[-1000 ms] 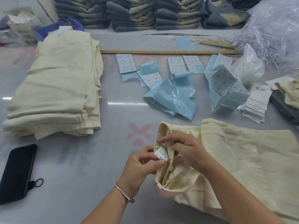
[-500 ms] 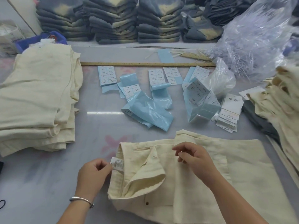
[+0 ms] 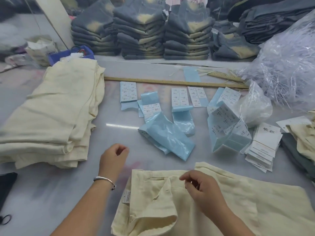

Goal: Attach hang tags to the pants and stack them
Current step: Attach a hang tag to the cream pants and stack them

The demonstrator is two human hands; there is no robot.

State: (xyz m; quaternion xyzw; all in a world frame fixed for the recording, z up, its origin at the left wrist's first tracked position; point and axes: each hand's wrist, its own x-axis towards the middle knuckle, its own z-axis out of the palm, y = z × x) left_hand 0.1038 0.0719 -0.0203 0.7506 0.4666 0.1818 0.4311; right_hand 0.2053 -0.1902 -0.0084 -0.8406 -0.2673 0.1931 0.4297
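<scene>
Pants point(image 3: 221, 206) in pale cream lie flat at the near edge of the table point(image 3: 109, 133), waistband toward the left with the fly flap folded open, and a small white sewn-in label point(image 3: 126, 197) pokes out from the waistband's left edge. Left hand point(image 3: 113, 158) hangs over the bare tabletop just left of the pants, fingers loosely curled, holding nothing, a silver bangle point(image 3: 104, 180) on the wrist. Right hand point(image 3: 203, 190) sits above the waistband area, fingers curled in with the fingertips drawn toward the thumb; whether anything is pinched between them cannot be made out. Over on the left, a tall stack of folded cream pants point(image 3: 56, 114) rests well apart from the pair in front. Across the middle of the table, light blue sticker sheets point(image 3: 167, 138) and their peeled backings lie scattered, and to their right a fanned pile of white hang tags point(image 3: 265, 143) sits near the table's right side. A long wooden ruler point(image 3: 170, 82) runs across behind the stickers. Further right, a big clear bag of plastic fasteners point(image 3: 288, 65) bulges up. Along the back, stacks of folded grey jeans point(image 3: 141, 36) line the wall. A dark phone point(image 3: 6, 186) peeks in at the left edge.
</scene>
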